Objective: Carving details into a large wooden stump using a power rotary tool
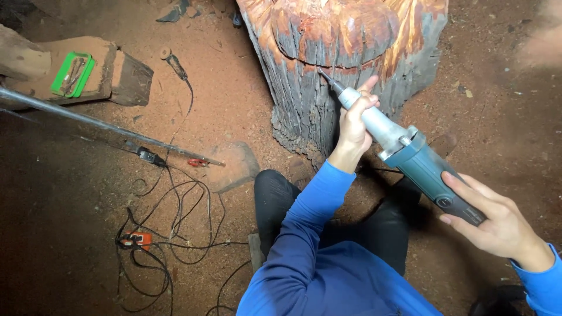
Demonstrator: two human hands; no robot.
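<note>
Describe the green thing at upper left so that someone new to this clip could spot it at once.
Start from the big carved reddish tree stump at top centre and look left across the sawdust-covered ground to the dusty wooden block. On top of it lies a shallow bright green plastic tray holding small dark metal pieces. It is the only green thing there.

Open dirt floor (70, 193) leftward, past tangled cables (175, 222); stump (328, 70) directly ahead.
</note>
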